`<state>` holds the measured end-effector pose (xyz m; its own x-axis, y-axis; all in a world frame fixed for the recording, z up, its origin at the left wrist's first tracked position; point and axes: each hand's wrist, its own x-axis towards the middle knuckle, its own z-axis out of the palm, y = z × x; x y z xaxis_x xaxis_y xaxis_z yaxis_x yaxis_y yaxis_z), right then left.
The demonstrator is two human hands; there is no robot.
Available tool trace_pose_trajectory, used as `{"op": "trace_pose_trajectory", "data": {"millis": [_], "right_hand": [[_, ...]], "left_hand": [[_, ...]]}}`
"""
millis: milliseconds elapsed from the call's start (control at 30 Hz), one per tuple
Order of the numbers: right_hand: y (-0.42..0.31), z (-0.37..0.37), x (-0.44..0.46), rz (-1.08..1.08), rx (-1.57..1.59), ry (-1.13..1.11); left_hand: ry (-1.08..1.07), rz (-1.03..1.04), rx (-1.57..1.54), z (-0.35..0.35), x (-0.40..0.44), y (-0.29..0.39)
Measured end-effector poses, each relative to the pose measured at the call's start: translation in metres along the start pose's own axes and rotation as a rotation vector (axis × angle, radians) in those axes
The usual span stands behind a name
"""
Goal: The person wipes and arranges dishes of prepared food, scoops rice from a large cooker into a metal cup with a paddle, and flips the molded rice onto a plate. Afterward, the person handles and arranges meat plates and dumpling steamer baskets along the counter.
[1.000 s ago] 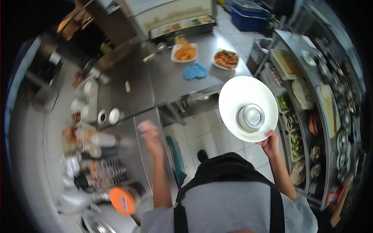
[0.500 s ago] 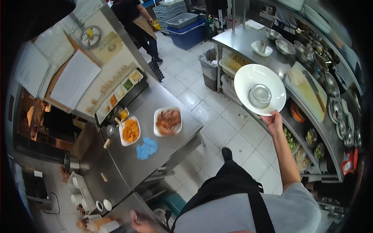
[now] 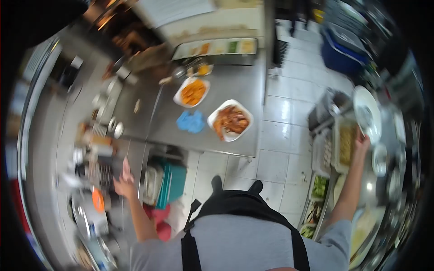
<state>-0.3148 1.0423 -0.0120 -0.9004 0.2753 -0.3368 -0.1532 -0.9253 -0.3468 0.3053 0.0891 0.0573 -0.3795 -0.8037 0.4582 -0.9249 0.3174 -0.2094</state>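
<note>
At the far right, my right hand grips the lower rim of a wide white bowl, which is tilted nearly edge-on. A blurred metallic round shape shows inside the bowl. On the left, my left hand is over the steel counter, smeared by motion. A pinkish shape shows at its fingers, and I cannot make out whether it is held. Between my hands, farther forward, the steel table bears a white dish of orange food, a white dish of reddish-brown food and a crumpled blue item.
Shelving with food tubs runs along the right, below a small white bowl. A bin and a blue container stand beyond. A teal bin is under the left counter. Part of another person shows at the top.
The view has swung back left after turning right. My right hand has carried the bowl outward to the right, over the shelving, and the bowl has tilted more.
</note>
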Motion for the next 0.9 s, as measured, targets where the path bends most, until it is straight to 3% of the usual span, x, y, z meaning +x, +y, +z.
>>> {"op": "trace_pose_trajectory", "data": {"millis": [33, 233, 367, 467, 567, 633, 667, 733, 767, 800, 900], "right_hand": [[-0.012, -0.022, 0.056, -0.039, -0.057, -0.051], [-0.015, -0.004, 0.084, -0.113, -0.219, -0.009], [-0.027, 0.003, 0.104, -0.246, -0.149, -0.125], [0.008, 0.053, 0.058, -0.287, -0.368, 0.184], [0.065, 0.051, 0.047, 0.181, -0.312, -0.004], [0.180, 0.095, -0.055, 0.129, -0.621, -0.393], [0.248, 0.139, -0.137, 0.206, -0.637, -0.554], [0.362, 0.181, -0.231, 0.327, -0.875, -0.612], [0.415, 0.221, -0.304, 0.281, -1.170, -0.729], [0.457, 0.238, -0.337, 0.449, -1.162, -0.990], [0.593, 0.283, -0.412, 0.292, -1.545, -1.420]], "left_hand": [[0.078, 0.004, 0.030, -0.012, -0.010, -0.003], [-0.117, -0.367, 0.017, -0.042, -0.079, -0.042], [-0.164, -0.405, 0.044, -0.039, -0.101, -0.032], [-0.147, -0.321, 0.050, -0.003, -0.100, -0.021], [-0.116, -0.204, -0.151, -0.002, -0.077, 0.024], [-0.045, -0.099, -0.298, -0.002, -0.049, 0.052], [-0.002, -0.030, -0.370, -0.005, -0.028, 0.067], [0.162, 0.153, -0.392, 0.000, 0.020, 0.091], [0.110, 0.143, -0.483, 0.007, 0.045, 0.105], [0.060, 0.138, -0.575, 0.016, 0.072, 0.120], [0.059, 0.177, -0.683, 0.045, 0.160, 0.163]]}}
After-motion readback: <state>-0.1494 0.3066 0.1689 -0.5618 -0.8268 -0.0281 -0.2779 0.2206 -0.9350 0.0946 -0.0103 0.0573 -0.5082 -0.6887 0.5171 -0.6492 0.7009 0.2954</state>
